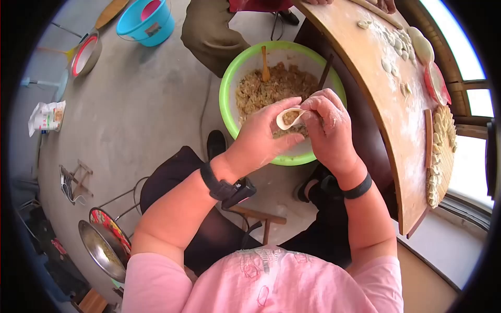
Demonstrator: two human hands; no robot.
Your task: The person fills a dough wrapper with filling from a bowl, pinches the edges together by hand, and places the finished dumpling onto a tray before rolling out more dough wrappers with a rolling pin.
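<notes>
A dumpling point(288, 120), its pale wrapper folded around some filling and still showing an opening, is held between my two hands. My left hand point(263, 133) cradles it with thumb and fingers. Closed in a pinch, my right hand point(331, 122) grips the wrapper's right edge. Both hands are dusted with flour. Below them stands a large basin with a green rim point(225, 99), holding minced filling point(253, 94). A wooden spatula point(265, 65) sticks up from the filling. A dark stick point(326, 70) leans at the basin's right side.
At right, a floured wooden board point(365, 68) carries dough pieces point(399, 44) and a rolling pin point(378, 13). Finished dumplings point(443, 130) lie on a woven mat. Another person's leg point(211, 39) is behind the basin. A blue bucket point(154, 26) and metal bowl point(99, 248) are leftward.
</notes>
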